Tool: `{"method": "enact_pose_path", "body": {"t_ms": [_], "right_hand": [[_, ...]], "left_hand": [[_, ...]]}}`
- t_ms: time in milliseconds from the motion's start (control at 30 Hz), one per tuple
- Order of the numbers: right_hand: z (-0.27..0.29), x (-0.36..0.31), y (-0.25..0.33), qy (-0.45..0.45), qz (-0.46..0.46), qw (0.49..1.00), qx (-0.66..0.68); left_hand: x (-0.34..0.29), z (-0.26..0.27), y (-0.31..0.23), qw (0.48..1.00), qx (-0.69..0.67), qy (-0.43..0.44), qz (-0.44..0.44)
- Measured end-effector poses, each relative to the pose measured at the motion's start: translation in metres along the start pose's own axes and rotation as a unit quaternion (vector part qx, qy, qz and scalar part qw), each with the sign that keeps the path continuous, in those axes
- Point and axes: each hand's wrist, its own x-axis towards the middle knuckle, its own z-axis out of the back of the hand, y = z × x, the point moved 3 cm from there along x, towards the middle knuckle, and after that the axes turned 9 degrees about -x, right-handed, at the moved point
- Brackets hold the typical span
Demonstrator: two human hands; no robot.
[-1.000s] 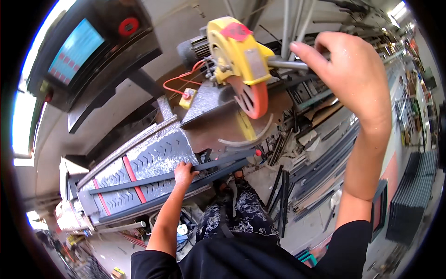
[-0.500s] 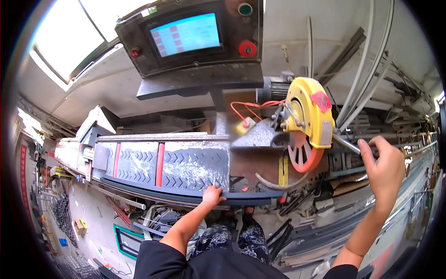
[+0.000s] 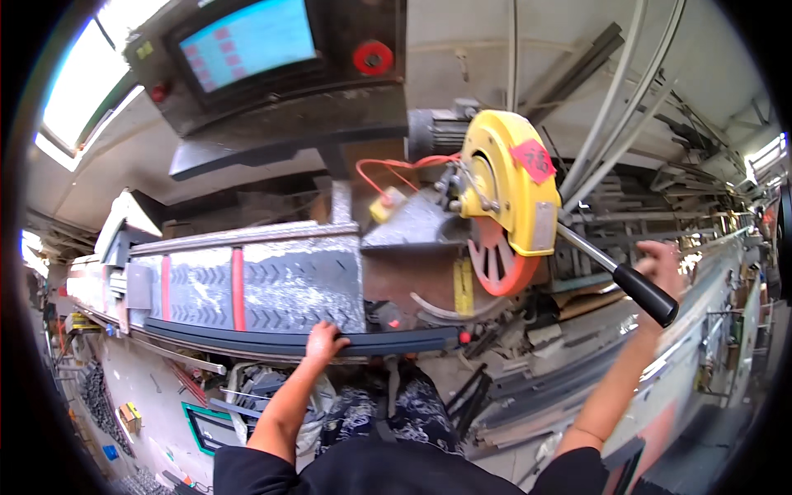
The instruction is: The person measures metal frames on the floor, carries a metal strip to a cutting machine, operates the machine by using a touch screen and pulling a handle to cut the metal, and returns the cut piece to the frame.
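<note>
My left hand is closed on a long dark grey metal profile that lies along the front edge of a saw bench. Its thumb and fingers press on the bar near the bench's right end. To the right stands a cut-off saw with a yellow guard and an orange-red lower guard. A lever with a black grip sticks out from the saw toward me. Just beyond that grip is my right hand, slightly blurred, off the lever with its fingers loosely apart.
Above the bench hangs a control panel with a lit screen and a red button. An orange cable runs to the saw motor. Long metal profiles are stacked low on the right. A green frame lies on the floor.
My right hand has let go of the lever, whose black grip now shows. The view has shifted, so the bench and saw appear farther left. My left hand stays on the profile.
</note>
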Motion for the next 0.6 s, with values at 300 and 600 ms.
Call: {"method": "enact_pose_path", "body": {"t_ms": [300,600], "right_hand": [[-0.234,-0.088,-0.247,0.307,-0.039,0.869,-0.387],[-0.294,-0.104,-0.268,0.292,-0.019,0.861,-0.416]], "left_hand": [[-0.010,0.030,-0.044,0.985,-0.018,-0.169,-0.009],[-0.001,0.022,-0.048,0.981,-0.109,-0.157,-0.015]]}}
